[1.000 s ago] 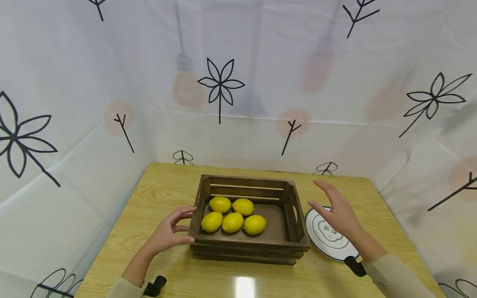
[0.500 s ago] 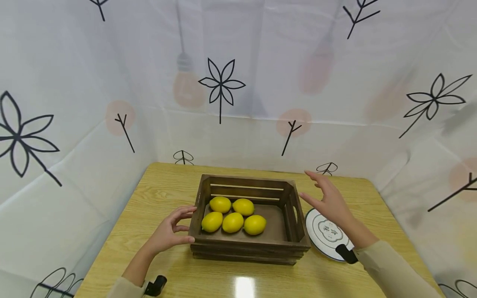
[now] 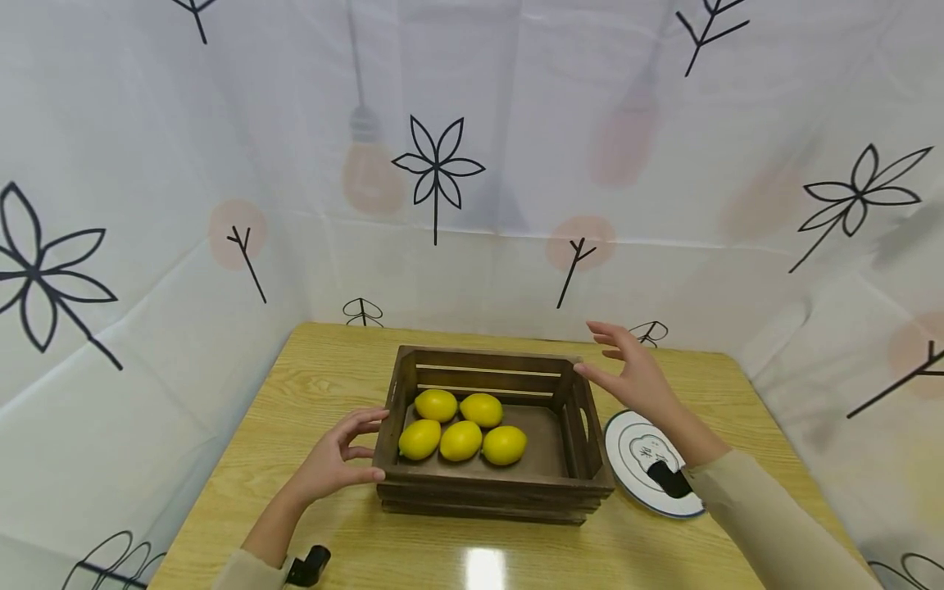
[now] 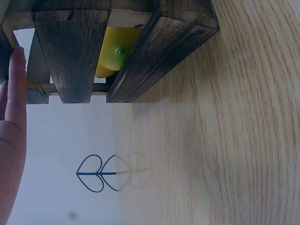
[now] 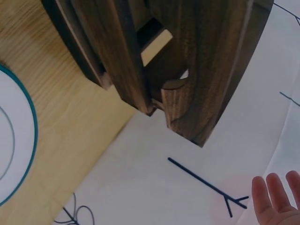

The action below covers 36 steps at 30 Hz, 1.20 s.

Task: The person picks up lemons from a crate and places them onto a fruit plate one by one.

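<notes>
A dark brown slatted wooden crate stands on the table with several yellow lemons grouped in its left half. My left hand touches the crate's left end, fingertips at the upper edge and thumb near the front corner. In the left wrist view, a straight finger lies along the slats, and one lemon shows through a gap. My right hand is raised by the crate's back right corner, fingers spread from the thumb and holding nothing. Its fingertips appear low in the right wrist view.
A white plate with a dark rim and printed characters lies right of the crate, partly hidden by the right wrist and its black strap. The wooden table meets a patterned white cloth at the back and sides.
My right hand has moved left and away from me, from above the plate to the crate's back right corner. The left hand, crate and lemons have stayed put.
</notes>
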Tool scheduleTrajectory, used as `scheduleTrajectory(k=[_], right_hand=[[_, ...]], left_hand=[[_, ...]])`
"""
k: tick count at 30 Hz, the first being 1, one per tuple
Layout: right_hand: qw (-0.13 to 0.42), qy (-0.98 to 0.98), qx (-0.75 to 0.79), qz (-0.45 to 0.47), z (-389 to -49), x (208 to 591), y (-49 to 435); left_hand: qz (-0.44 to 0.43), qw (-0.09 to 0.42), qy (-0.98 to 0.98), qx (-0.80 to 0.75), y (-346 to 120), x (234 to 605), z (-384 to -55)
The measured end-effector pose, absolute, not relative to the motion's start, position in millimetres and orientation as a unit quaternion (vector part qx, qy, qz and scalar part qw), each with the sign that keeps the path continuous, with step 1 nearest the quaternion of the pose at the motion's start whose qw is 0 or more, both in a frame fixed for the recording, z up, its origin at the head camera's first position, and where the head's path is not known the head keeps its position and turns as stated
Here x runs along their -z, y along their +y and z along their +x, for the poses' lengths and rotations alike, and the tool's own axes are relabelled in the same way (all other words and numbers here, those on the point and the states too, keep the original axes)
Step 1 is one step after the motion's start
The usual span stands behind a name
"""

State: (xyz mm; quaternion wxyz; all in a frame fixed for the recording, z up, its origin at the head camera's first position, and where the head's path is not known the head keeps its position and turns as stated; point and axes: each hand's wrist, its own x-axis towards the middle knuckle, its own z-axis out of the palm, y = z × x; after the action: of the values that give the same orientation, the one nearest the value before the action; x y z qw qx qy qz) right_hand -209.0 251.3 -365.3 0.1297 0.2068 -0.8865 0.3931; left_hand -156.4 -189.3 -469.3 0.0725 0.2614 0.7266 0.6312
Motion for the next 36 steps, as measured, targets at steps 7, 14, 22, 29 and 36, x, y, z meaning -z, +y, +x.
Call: scheduleTrajectory(k=[7,14,22,29,36], right_hand=[[0.102,-0.885,-0.409,0.197,-216.6,357.2,244.0],[0.096,-0.874,-0.425,0.215,-224.1,353.4,237.4],[0.088,-0.862,-0.442,0.233,-231.6,350.5,225.5],[0.061,-0.854,-0.462,0.231,-234.0,344.5,212.6],[0.033,-0.839,-0.475,0.263,-224.2,325.4,193.9]], left_hand=[[0.26,0.076,0.724,-0.635,-189.0,468.4,-156.2],[0.263,0.073,0.725,-0.632,-189.2,469.5,-157.1],[0.271,0.068,0.722,-0.633,-190.0,468.2,-156.9],[0.278,0.068,0.715,-0.638,-189.6,465.9,-155.5],[0.282,0.066,0.713,-0.639,-189.0,466.5,-155.9]])
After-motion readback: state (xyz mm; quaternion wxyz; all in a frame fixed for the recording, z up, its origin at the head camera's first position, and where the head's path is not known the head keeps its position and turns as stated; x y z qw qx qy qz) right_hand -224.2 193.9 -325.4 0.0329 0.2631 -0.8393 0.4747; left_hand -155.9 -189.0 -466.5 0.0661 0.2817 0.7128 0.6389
